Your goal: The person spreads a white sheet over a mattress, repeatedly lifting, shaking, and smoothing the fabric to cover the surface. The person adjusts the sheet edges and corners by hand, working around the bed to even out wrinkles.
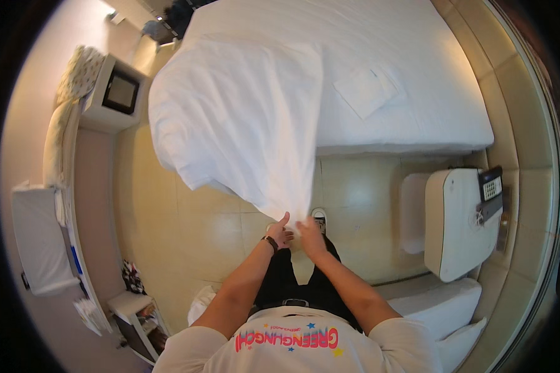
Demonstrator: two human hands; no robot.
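Observation:
A white duvet or bed cover (233,112) lies over the left part of a bed with a white sheet (392,51). One corner of the cover is pulled off the bed towards me. My right hand (311,235) is closed on that corner, in front of my legs. Just left of it, my left hand (280,233) is beside the edge of the cloth with its thumb up and fingers apart; it wears a dark band at the wrist. Farther right on the sheet rests a folded white cloth (366,95).
On the right, a white bedside table (462,224) holds a telephone (491,184). White pillows (434,307) lie behind it, near me. A microwave-like box (120,91) and a long shelf (77,186) line the left wall. Tiled floor (205,233) shows between.

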